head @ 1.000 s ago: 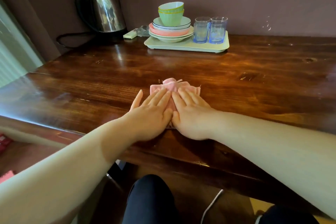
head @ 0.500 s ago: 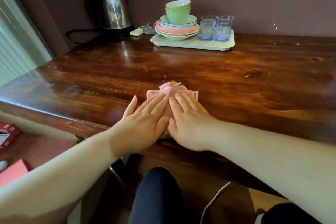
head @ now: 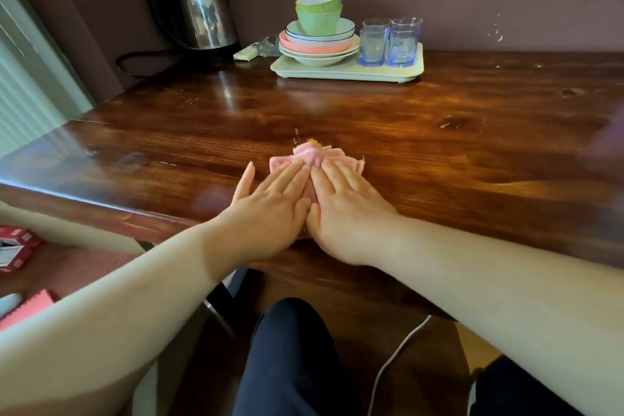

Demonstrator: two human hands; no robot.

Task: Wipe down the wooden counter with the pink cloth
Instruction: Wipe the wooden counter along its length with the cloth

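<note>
Pink cloth bunched at desk centre, near front edge. Left hand and right hand side by side, touching, palms flat, fingers spread, pressed on cloth, not clamped. Crumbs just beyond cloth at 12 o'clock; more specks toward 2 o'clock. Tray of dishes and glasses well apart at 12, kettle at 11. Cloth judged soft, light, prone to bunching; slick varnish, so easy slide. Best held flat under palms, pressure toward leading edge.

bare counter lies left, right and ahead; tray and kettle block the back edge
</note>
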